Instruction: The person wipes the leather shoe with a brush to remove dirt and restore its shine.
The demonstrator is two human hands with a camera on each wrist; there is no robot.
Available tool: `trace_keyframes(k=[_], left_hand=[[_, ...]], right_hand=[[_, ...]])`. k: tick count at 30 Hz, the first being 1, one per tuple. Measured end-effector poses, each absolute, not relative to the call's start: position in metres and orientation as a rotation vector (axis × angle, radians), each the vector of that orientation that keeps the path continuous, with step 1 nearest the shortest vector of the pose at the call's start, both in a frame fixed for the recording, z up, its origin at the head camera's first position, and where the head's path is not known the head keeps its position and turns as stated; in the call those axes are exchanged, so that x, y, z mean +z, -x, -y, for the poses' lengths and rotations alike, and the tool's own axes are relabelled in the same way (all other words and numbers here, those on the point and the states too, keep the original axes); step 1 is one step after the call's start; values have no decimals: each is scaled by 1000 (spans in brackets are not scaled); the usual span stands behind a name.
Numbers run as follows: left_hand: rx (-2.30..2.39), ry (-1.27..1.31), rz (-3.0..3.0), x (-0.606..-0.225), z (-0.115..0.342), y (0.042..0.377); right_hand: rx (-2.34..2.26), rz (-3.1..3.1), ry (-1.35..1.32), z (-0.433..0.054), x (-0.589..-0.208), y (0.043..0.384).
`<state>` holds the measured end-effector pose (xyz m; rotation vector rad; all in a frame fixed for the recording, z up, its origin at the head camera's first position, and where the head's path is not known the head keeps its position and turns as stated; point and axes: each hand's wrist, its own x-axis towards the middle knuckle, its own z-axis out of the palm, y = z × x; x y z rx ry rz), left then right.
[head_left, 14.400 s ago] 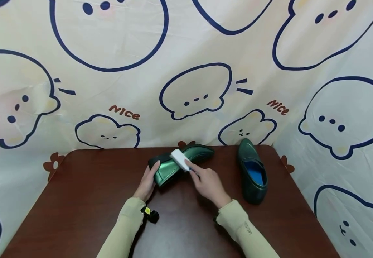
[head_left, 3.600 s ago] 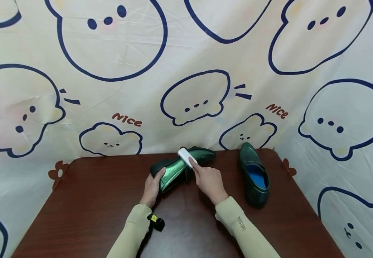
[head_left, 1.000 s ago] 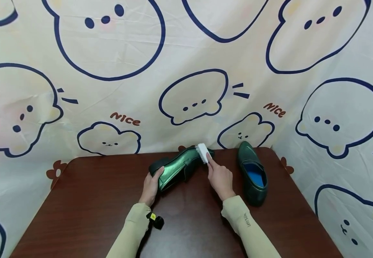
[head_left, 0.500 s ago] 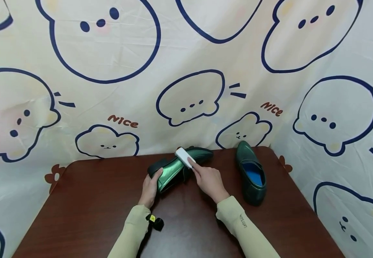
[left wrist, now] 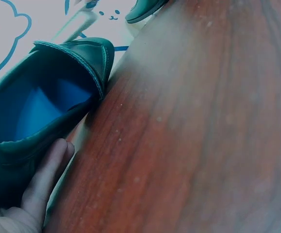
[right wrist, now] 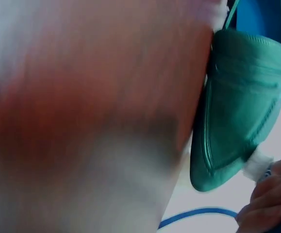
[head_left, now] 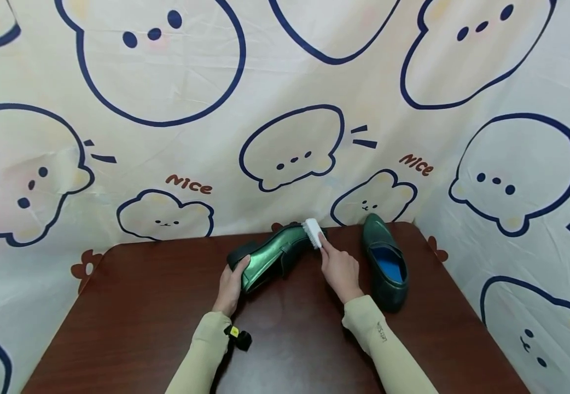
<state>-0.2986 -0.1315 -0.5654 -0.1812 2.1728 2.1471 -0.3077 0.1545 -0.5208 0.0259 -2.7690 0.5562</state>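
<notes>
A shiny green loafer [head_left: 270, 254] with a blue lining lies tipped on its side, its toe pointing to the right. My left hand [head_left: 230, 284] grips it at the heel end, and in the left wrist view the fingers [left wrist: 45, 182] lie along its side. My right hand [head_left: 340, 271] holds a white brush [head_left: 312, 233], index finger stretched along its back. The bristles are against the toe part of the loafer. In the right wrist view the brush [right wrist: 257, 164] shows right at the edge of the toe, partly hidden by the curled fingers [right wrist: 271, 199].
The other green loafer [head_left: 385, 265] stands upright on the right of the brown table [head_left: 157, 306], its blue insole showing. Behind the table hangs a pale cloth [head_left: 285, 71] with cartoon outlines. A small black camera [head_left: 240, 337] is strapped to the left wrist.
The brush goes back and forth along the loafer: at the toe a second ago, at the middle half a second ago, now at the toe again. The left hand keeps its grip.
</notes>
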Motion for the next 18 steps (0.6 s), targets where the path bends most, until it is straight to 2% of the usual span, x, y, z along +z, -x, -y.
trace_keyframes(k=[4, 13, 18], left_hand=[[2160, 186, -2176, -568, 129, 300], [2144, 186, -2168, -570, 131, 301], [2155, 198, -2167, -571, 131, 301]], right_hand=[[566, 2779, 3, -161, -516, 309], [637, 2776, -298, -131, -495, 295], [621, 2778, -341, -125, -494, 292]])
